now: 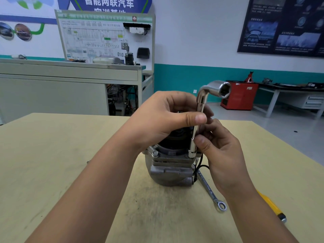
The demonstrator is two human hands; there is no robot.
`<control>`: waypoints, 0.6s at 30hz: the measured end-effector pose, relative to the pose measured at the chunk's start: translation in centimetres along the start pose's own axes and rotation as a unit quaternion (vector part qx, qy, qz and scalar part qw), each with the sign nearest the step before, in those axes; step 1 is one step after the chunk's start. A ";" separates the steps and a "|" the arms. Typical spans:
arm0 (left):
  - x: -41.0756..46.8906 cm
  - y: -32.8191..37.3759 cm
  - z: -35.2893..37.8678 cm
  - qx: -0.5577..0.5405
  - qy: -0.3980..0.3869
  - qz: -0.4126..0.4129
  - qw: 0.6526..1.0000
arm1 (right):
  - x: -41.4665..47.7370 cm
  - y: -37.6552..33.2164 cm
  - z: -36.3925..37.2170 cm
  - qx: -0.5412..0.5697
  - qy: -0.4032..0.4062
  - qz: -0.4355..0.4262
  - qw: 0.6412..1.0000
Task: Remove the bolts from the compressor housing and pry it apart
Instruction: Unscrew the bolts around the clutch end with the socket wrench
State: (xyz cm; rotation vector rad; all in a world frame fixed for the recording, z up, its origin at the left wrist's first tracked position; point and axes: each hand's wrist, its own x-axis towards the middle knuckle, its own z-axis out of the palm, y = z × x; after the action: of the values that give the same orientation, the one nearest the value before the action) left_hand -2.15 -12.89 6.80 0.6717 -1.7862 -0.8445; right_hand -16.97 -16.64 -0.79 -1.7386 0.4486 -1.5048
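Observation:
A grey metal compressor housing [169,172] stands upright on the wooden table [70,155], its black pulley end up. An L-shaped socket wrench [201,102] stands vertical, its lower socket seated on a bolt at the housing's right flange. My left hand [164,118] pinches the wrench shaft near the top with thumb and fingers. Lower down, my right hand [217,149] pinches the shaft just above the socket. One bolt head [155,153] shows on the left flange. The pulley is largely hidden behind my left hand.
A ratcheting combination wrench [210,190] lies on the table right of the housing, near a black cable [201,168]. A yellow-handled tool [271,206] lies further right, partly under my right forearm. Cabinets, a training board and a red box stand behind the table.

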 end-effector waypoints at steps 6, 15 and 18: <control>-0.1 -0.1 -0.1 -0.031 -0.026 -0.013 0.999 | 0.0 0.1 -0.1 0.016 -0.004 0.003 1.000; 0.1 0.0 -0.1 0.006 0.006 -0.002 1.000 | -0.1 -0.2 0.0 0.010 -0.001 0.001 1.000; 0.1 -0.2 0.0 0.021 0.021 -0.001 1.000 | -0.2 -0.3 0.0 0.001 -0.007 -0.001 1.000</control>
State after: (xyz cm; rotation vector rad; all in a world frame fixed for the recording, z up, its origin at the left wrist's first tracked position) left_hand -2.12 -13.09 6.68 0.7132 -1.7705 -0.7915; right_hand -17.05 -16.33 -0.68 -1.7482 0.4390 -1.4921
